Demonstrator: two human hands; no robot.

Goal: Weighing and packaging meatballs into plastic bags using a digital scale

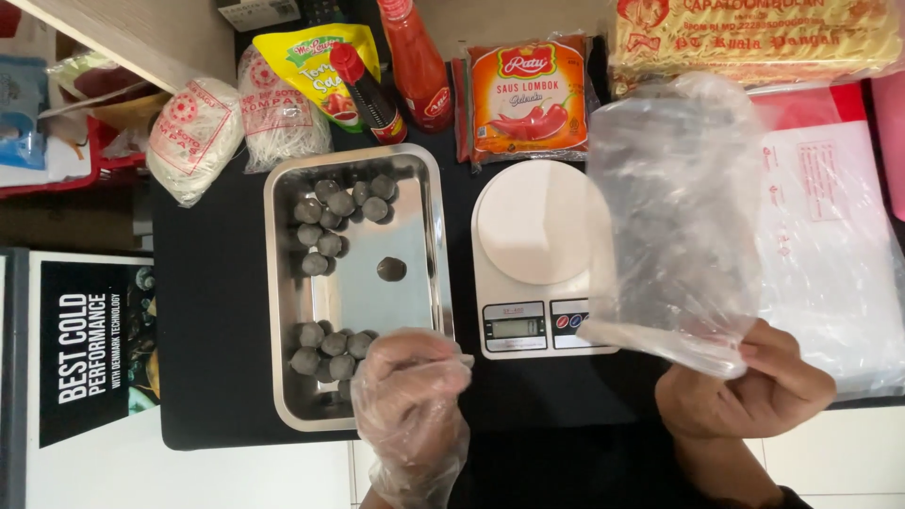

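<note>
Head view: the left hand [412, 396], in a clear plastic glove, hovers curled and empty over the steel tray [283, 283]; roughly seventeen grey meatballs [332, 219] lie there in two clusters, one [391, 270] alone; the bare right hand [745, 391] pinches one open clear plastic bag [674, 217] beside one white kitchen scale [537, 254]; two sauce bottles [415, 61] stand behind.

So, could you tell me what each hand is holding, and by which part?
The right hand pinches the clear plastic bag by its bottom edge; the gloved left hand holds nothing visible.
</note>
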